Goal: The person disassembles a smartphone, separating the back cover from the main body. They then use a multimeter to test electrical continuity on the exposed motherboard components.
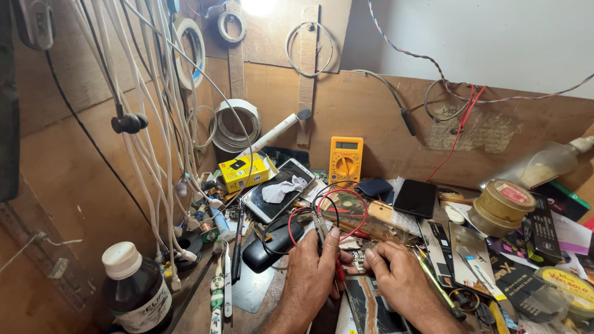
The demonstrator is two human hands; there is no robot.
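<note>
The left hand (312,272) pinches a red probe (338,267) and a black probe (321,230) together between thumb and fingers, tips angled down toward a small circuit board (357,260) that lies on the bench between the two hands. The right hand (399,278) rests curled on the board's right edge, fingertips pressing it flat; whether it also grips anything small I cannot tell.

To do this well, I judge the board should stay pinned so it cannot slide, and the two tips should be kept apart, each on its own pad, with light pressure and no bridging of neighbouring contacts.

The red and black leads (346,207) loop up over the clutter to a yellow meter (346,159) propped against the back wall. A phone (277,188) with a crumpled cloth on it lies left of the meter, a dark phone (415,198) to the right, and a brown bottle (135,291) stands at the near left.
</note>
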